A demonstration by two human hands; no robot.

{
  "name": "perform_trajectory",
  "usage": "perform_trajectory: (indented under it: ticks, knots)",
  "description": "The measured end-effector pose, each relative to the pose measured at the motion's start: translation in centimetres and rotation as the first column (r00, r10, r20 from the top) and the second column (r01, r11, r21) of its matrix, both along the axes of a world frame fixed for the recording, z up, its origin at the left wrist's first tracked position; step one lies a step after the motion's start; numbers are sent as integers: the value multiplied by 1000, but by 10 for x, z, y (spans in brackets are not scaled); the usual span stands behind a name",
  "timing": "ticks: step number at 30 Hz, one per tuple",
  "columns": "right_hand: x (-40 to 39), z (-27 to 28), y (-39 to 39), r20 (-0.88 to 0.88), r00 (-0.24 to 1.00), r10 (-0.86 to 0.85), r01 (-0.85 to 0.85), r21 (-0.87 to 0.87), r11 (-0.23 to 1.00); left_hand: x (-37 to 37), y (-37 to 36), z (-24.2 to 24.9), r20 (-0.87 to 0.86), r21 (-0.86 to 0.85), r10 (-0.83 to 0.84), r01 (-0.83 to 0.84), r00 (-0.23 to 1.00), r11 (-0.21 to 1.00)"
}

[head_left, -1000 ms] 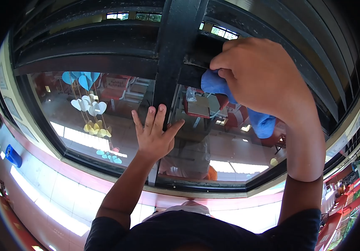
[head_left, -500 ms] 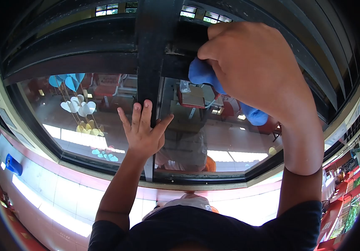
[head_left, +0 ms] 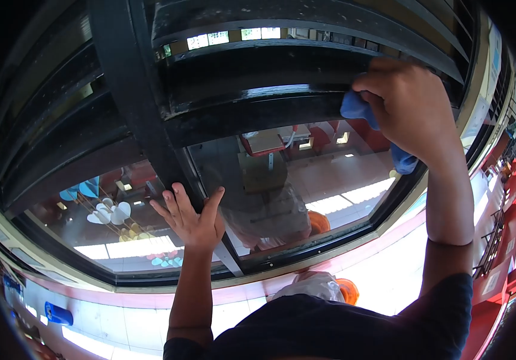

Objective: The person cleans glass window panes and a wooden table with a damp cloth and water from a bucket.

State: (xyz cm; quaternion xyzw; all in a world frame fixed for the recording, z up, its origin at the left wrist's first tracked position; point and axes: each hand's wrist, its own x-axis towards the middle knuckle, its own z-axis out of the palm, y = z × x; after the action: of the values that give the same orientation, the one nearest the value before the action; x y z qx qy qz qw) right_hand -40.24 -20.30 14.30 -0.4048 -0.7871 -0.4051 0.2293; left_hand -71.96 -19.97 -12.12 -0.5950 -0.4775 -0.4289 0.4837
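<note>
The right hand (head_left: pixel 411 111) is raised high on a nearly straight arm, its fingers curled tightly around a crumpled blue cloth (head_left: pixel 360 108). One cloth is seen; it is pressed against the dark horizontal frame bar (head_left: pixel 252 114) at the upper right corner of the right glass pane (head_left: pixel 306 180), with a loose end hanging below the palm near the wrist.

The left hand (head_left: pixel 190 219) is held lower, on a bent forearm. It is opened flat, with fingers spread and pointing upward, and nothing is gripped by it. The palm is laid against the dark vertical frame post (head_left: pixel 144 120) where the post meets the left glass pane (head_left: pixel 114 222).

Two panes are divided by that single post. Several black louvre slats (head_left: pixel 306 24) are stacked above the horizontal bar. Paper heart decorations (head_left: pixel 111 213) in blue, white and yellow are seen in the left pane.
</note>
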Motion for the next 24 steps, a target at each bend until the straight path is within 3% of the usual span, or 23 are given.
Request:
perform_trajectory:
  ticks: [2,4,5,7,10,12,13,15,17,20,24]
  knots:
    - [-14,-2,-1,-89,987,132,-130,26,991,0,-2,2,-22,-23,-14,13,1000,1000]
    - [-30,-8,-2,-13,978,207,-203,123,971,1,-3,2,-24,-36,-8,7,1000,999]
    - [-38,-10,-6,-3,989,147,-146,42,988,0,-4,1,-22,-42,-1,0,1000,999]
    - [-39,-21,-2,6,987,163,-163,58,985,-2,-3,0,-32,-51,1,-3,999,999]
    - [-7,-19,-3,-7,1000,0,0,34,999,-3,-3,0,-55,-29,28,-29,998,999]
    - [29,-11,6,-47,995,-91,86,-104,991,-4,0,-2,-55,-20,37,-38,998,999]
    - [46,-7,5,-42,975,-218,211,-134,968,-5,2,-3,-55,-7,20,-21,998,1000]
    - [87,-15,16,-52,941,-335,335,0,942,-7,5,-6,-47,17,-4,4,999,1000]
    - [127,-18,31,-154,889,-431,434,-15,901,-7,5,-7,-36,-3,13,-13,999,1000]
    - [136,-26,43,-216,901,-376,394,44,918,-4,1,-7,-8,-34,30,-30,1000,999]
    - [74,-23,19,-141,982,-124,126,3,992,-3,2,-4,-15,-26,21,-21,1000,999]
